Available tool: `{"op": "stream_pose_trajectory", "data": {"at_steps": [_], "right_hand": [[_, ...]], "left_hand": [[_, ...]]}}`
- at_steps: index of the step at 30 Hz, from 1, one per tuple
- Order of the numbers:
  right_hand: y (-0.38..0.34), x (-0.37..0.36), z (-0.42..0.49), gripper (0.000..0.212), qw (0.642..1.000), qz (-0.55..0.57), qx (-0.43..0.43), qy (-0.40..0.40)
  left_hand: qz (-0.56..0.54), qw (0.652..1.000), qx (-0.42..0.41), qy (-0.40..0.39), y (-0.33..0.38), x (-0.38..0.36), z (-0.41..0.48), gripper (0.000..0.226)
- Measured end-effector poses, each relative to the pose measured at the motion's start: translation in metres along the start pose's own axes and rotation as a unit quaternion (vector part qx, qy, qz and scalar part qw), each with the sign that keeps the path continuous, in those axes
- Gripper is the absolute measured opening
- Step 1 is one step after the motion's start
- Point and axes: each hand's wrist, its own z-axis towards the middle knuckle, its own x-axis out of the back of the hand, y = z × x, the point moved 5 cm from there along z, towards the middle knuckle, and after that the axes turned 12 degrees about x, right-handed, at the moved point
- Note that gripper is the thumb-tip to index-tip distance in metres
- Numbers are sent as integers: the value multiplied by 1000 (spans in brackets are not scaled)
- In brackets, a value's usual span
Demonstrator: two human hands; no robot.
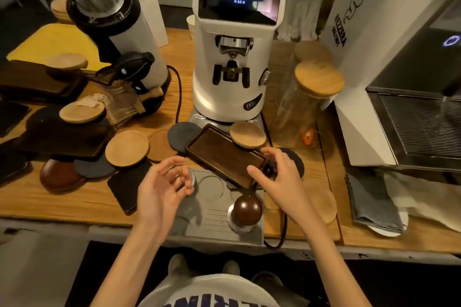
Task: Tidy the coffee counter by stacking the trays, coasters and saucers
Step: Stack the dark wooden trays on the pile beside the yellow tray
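Observation:
A dark wooden tray (222,154) lies at an angle in front of the white grinder, with a light wooden saucer (247,135) resting on its far corner. My right hand (277,174) hovers at the tray's near right end, fingers spread, thumb just over its edge. My left hand (166,187) is open above the grey tamping mat (212,209), holding nothing. Round grey coasters (182,133) lie beside the tray. To the left sit another light saucer (126,148), a dark tray (69,139) and a reddish-brown saucer (58,176).
The white grinder (232,57) stands behind the tray, a black grinder (117,32) at the left. Two glass jars with wooden lids (316,80) stand on the right by the espresso machine (399,82). A tamper (247,212) sits on the mat; folded cloths (374,204) lie right.

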Motion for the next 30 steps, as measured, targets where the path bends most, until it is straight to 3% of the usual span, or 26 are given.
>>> {"op": "stream_pose_trajectory", "data": {"at_steps": [4, 6, 19, 30], "right_hand": [[8, -15, 16, 97, 982, -141, -4, -125], [13, -21, 21, 105, 974, -182, 1, -138], [24, -38, 32, 110, 956, -235, 23, -174], [12, -29, 33, 91, 975, -163, 44, -144]], "left_hand": [[-9, 1000, 9, 0, 2, 3, 5, 30], [-12, 1000, 10, -3, 5, 3, 7, 30], [-16, 1000, -2, 10, 14, 2, 17, 26], [-4, 1000, -9, 24, 14, 5, 14, 31]]}}
